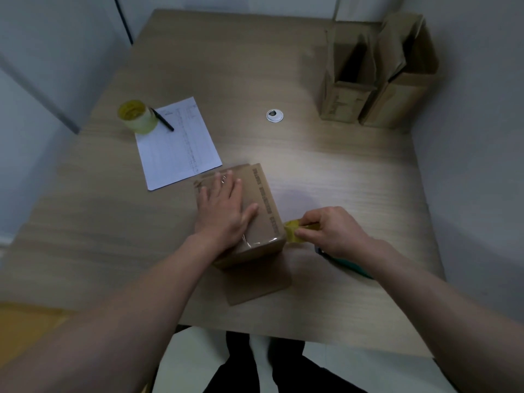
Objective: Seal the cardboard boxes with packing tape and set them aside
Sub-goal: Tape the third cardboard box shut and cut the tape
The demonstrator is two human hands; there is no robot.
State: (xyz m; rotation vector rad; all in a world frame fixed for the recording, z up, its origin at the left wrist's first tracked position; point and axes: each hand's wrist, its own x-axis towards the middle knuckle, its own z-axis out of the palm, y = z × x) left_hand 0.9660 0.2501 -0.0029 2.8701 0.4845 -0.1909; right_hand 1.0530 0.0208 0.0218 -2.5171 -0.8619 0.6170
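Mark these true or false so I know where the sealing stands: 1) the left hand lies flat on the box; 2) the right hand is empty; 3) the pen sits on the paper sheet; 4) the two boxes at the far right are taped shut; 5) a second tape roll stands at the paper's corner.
1. True: the left hand presses flat on the box.
2. False: the right hand pinches a yellow tape roll at the box's near corner.
3. True: the pen lies on the paper sheet.
4. False: the two far boxes stand with flaps open.
5. True: a second tape roll stands there.

Wooden table [326,171]: boxes [377,80], paper [178,143].
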